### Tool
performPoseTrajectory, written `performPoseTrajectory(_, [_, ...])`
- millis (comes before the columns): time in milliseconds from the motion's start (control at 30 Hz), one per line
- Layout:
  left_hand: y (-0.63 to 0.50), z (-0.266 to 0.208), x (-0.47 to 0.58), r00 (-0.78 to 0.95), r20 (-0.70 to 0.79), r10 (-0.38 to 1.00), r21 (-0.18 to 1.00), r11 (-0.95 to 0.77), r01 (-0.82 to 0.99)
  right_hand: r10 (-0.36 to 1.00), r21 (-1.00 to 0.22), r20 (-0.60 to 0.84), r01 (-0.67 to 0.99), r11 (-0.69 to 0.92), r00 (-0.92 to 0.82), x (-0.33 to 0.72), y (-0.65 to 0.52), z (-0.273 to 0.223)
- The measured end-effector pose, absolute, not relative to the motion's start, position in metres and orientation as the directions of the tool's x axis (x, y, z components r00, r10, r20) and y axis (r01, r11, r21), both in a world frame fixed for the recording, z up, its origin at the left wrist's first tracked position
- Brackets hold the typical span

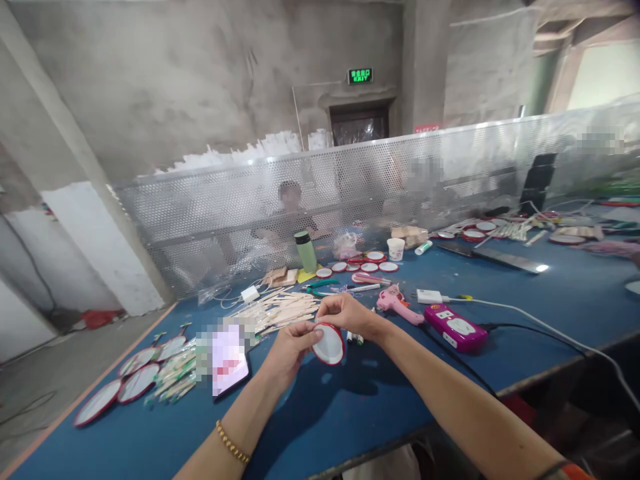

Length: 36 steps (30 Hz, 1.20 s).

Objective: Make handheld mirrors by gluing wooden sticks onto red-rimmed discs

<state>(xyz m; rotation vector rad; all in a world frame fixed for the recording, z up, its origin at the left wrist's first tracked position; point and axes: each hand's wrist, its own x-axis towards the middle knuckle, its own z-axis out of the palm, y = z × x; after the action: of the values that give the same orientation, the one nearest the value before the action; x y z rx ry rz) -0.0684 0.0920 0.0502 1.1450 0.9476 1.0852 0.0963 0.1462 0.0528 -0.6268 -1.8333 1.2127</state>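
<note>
— How's the grip?
— Closed on both sides: the left hand (295, 341) and the right hand (351, 316) pinch one white disc (329, 348) at its upper edge. What sits between the right fingertips is too small to tell.
— And where is it?
— Held above the blue table (150, 440), near the front edge. The purple box (455, 328) lies off to the right; the pink tool (397, 305) is nearer.
— How would you handle it well?
— I'd let the left hand steady it and the right do the fine work, keeping pressure on the rim and off the face, which looks thin enough to dent.
— Which way does it point?
— White face towards the wearer, tilted, lower edge hanging free. It looks round, so no real long axis.
— And the smallest part?
— The narrow red rim (343, 347), partly covered by fingers.
</note>
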Motion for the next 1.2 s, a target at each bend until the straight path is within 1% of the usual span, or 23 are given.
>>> performPoseTrajectory(200, [0.087,0.057,-0.065,0.173,0.005,0.985,0.983,0.026,-0.179,0.804,-0.936,0.322,-0.041,0.350,-0.500,0.099,0.140,0.060])
performPoseTrajectory(433, [0.087,0.059,-0.064,0.065,0.058,0.996,0.957,-0.036,-0.289,0.804,-0.955,0.248,0.002,0.296,-0.541,0.101,0.136,0.065])
performPoseTrajectory(500, [0.085,0.060,-0.063,0.093,0.062,0.994,0.944,-0.028,-0.327,0.800,-0.958,0.239,0.000,0.286,-0.551,0.098,0.136,0.063])
performPoseTrajectory(567, [0.080,0.063,-0.061,0.166,0.048,0.985,0.939,0.012,-0.344,0.813,-0.963,0.228,0.000,0.270,-0.536,0.096,0.136,0.063])
performPoseTrajectory(667, [0.075,0.065,-0.060,0.274,0.015,0.962,0.954,0.068,-0.291,0.861,-0.970,0.235,-0.047,0.240,-0.451,0.095,0.135,0.066])
performPoseTrajectory(767, [0.075,0.063,-0.060,0.314,-0.010,0.949,0.982,0.068,-0.175,0.883,-0.961,0.270,-0.166,0.222,-0.383,0.096,0.134,0.069])
performPoseTrajectory(800, [0.076,0.062,-0.061,0.316,-0.016,0.949,0.990,0.060,-0.129,0.887,-0.959,0.271,-0.181,0.217,-0.374,0.095,0.134,0.070])
performPoseTrajectory(867, [0.079,0.059,-0.063,0.304,-0.023,0.952,0.998,0.039,-0.046,0.889,-0.954,0.298,-0.128,0.270,-0.348,0.093,0.133,0.069])
performPoseTrajectory(933, [0.082,0.056,-0.065,0.276,-0.027,0.961,1.000,0.025,0.008,0.861,-0.904,0.400,0.020,0.427,-0.314,0.090,0.131,0.068])
performPoseTrajectory(1000, [0.086,0.054,-0.067,0.243,-0.026,0.970,1.000,0.021,0.023,0.787,-0.773,0.535,0.197,0.603,-0.308,0.088,0.128,0.066])
performPoseTrajectory(1067, [0.090,0.054,-0.070,0.217,-0.034,0.976,0.999,0.031,0.016,0.707,-0.626,0.614,0.330,0.707,-0.351,0.087,0.124,0.064])
performPoseTrajectory(1133, [0.094,0.056,-0.074,0.179,-0.045,0.983,0.999,0.046,0.000,0.641,-0.509,0.653,0.393,0.766,-0.403,0.087,0.121,0.062])
performPoseTrajectory(1200, [0.098,0.058,-0.079,0.119,-0.058,0.991,0.998,0.061,-0.017,0.577,-0.426,0.685,0.397,0.813,-0.446,0.088,0.119,0.061])
